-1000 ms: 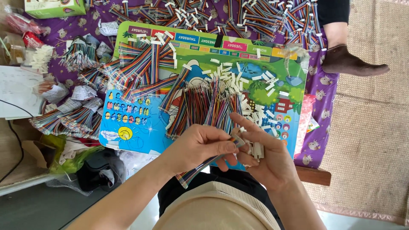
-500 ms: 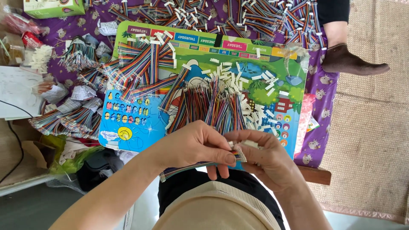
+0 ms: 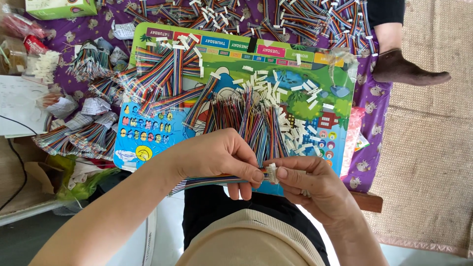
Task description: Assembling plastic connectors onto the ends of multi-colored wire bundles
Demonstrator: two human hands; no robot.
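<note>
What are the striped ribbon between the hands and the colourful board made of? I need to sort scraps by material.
The ribbon cable, held by left hand and right hand, looks like plastic-insulated wires: thin, flexible, rainbow-coloured strands. Its white connector seems moulded plastic. The board appears glossy printed cardboard or plastic; hard to tell.

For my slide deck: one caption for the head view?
Left hand and right hand pinch a ribbon cable's white connector above a colourful board.

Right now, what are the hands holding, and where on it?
A multicoloured ribbon cable: left hand pinches it near its white connector end; right hand pinches that connector.
</note>
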